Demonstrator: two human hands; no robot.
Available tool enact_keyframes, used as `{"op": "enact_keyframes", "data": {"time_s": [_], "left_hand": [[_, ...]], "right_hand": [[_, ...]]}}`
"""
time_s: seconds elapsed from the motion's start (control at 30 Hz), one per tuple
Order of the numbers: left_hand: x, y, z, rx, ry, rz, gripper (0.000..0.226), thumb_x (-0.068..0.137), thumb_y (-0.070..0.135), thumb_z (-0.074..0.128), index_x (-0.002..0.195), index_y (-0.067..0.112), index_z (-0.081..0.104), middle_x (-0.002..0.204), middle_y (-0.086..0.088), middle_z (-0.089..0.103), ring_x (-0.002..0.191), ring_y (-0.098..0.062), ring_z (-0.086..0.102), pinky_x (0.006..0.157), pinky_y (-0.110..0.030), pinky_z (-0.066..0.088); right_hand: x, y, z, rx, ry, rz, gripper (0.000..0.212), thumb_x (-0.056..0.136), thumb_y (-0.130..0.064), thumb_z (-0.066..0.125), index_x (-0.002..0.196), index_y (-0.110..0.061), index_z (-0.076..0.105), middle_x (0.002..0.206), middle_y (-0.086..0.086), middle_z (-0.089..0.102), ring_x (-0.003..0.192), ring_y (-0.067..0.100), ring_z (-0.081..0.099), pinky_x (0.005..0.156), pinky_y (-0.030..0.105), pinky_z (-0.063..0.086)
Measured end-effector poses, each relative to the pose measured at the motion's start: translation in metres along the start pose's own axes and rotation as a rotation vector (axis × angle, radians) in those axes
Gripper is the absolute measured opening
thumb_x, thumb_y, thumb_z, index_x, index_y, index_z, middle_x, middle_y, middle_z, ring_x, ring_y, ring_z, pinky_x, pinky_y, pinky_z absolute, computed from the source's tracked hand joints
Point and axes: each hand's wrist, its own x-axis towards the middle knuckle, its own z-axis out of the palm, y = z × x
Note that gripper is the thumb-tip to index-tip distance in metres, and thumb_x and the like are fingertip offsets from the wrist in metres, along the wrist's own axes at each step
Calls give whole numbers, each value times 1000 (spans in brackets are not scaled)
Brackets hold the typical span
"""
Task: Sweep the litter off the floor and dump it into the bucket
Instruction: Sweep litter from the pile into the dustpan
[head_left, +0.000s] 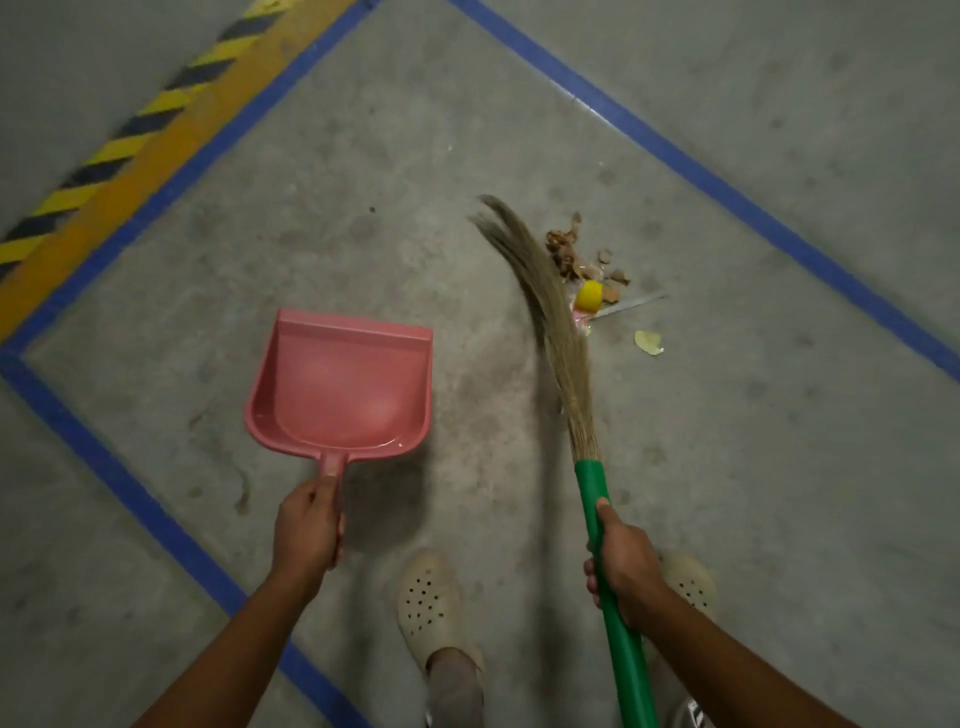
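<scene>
Concrete floor (363, 156) right of centre carries light, loose litter (582, 260) touching soft, flexing broom (545, 312) bristles; right hand (621, 569) clasps its green handle, left hand (309, 525) clasps the stiff pink dustpan (337, 389) handle.

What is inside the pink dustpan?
Nothing yet. The pink dustpan, held by the left hand, shows only its bare inside. The litter lies on the floor beside the broom. Under the dustpan is hidden.
</scene>
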Motion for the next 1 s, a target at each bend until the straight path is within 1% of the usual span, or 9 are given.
{"op": "enact_keyframes", "data": {"time_s": [0.2, 0.33, 0.43, 0.57, 0.7, 0.8, 0.87, 0.93, 1.0], "left_hand": [[-20, 19, 16, -13, -9, 19, 41, 106, 34, 46, 71, 12, 46, 55, -11, 44, 44, -17, 38, 42, -23, 30], [-33, 28, 27, 1, -2, 37, 42, 106, 33, 47, 70, 12, 46, 54, -10, 44, 42, -17, 38, 41, -24, 30], [-42, 29, 36, 25, 2, 38, 42, 105, 32, 47, 69, 11, 47, 53, -9, 46, 42, -18, 40, 44, -25, 32], [-58, 26, 54, 39, -13, 10, 43, 106, 35, 46, 70, 10, 47, 53, -10, 46, 42, -18, 40, 43, -26, 32], [-75, 18, 80, 69, -36, 0, 47, 105, 39, 47, 70, 8, 48, 54, -12, 47, 42, -20, 41, 43, -28, 33], [-89, 13, 102, 74, -51, -9, 52, 103, 47, 48, 67, 9, 47, 54, -13, 46, 44, -20, 41, 42, -25, 32], [-95, 9, 115, 66, -62, -14, 53, 103, 47, 49, 66, 9, 46, 53, -13, 45, 42, -20, 41, 42, -24, 31], [-99, 8, 127, 79, -76, -10, 51, 104, 44, 49, 67, 9, 45, 53, -13, 44, 38, -19, 39, 39, -23, 30], [-100, 9, 136, 93, -84, -11, 47, 105, 36, 49, 67, 10, 45, 52, -12, 43, 36, -18, 38, 40, -24, 30]], "right_hand": [[-27, -5, -46, 46, -2, -62, 50, 106, -49, 38, 84, -9, 56, 59, 6, 54, 43, 16, 46, 43, 26, 41], [-33, -5, -77, 19, 4, -106, 51, 106, -50, 39, 85, -7, 58, 61, 8, 56, 44, 17, 49, 43, 26, 42], [-32, 0, -106, -112, 28, -178, 54, 106, -51, 38, 89, -6, 62, 63, 10, 61, 44, 18, 53, 42, 26, 45], [-23, 17, -149, -394, 52, -283, 57, 104, -55, 37, 88, -8, 65, 68, 8, 66, 47, 17, 57, 45, 25, 47], [0, 39, -173, -696, 46, -294, 56, 102, -62, 35, 81, -17, 63, 71, 1, 65, 59, 15, 63, 57, 27, 51], [22, 51, -182, -870, 43, -269, 52, 101, -62, 35, 86, -18, 58, 75, -1, 60, 68, 16, 62, 61, 29, 51], [38, 53, -186, -904, 73, -245, 53, 101, -63, 34, 94, -16, 58, 78, -1, 58, 73, 18, 61, 66, 30, 50], [52, 49, -190, -869, 119, -233, 54, 100, -65, 34, 97, -16, 58, 85, 4, 62, 77, 21, 63, 72, 32, 53], [62, 40, -194, -833, 145, -251, 56, 100, -65, 33, 96, -15, 58, 84, 5, 63, 76, 22, 63, 71, 33, 54]]}}
